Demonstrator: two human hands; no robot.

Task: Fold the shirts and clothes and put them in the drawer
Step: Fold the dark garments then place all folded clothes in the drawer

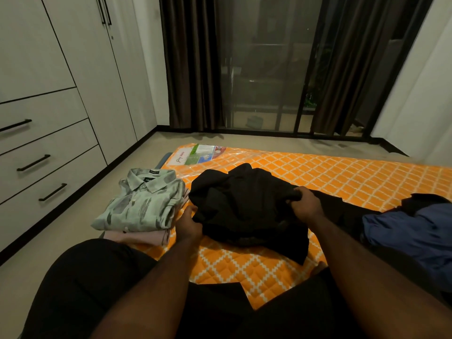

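Both hands' grips, left hand [188,222] and right hand [305,204], pinch crumpled black shirt [244,204], lying crosswise

Centre frame: black garment [247,206], bunched, on orange patterned mattress [342,177]; left hand [188,223] and right hand [305,204] each grip an edge. Left of it: folded green printed shirt [141,201] atop pink folded garment [144,237]. Right edge: crumpled blue garment [411,236]. Upper left: wardrobe drawers [36,152], closed.

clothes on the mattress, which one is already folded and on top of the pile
The pale green patterned shirt, folded collar-up atop a pink garment; the black garment and blue one lie crumpled.
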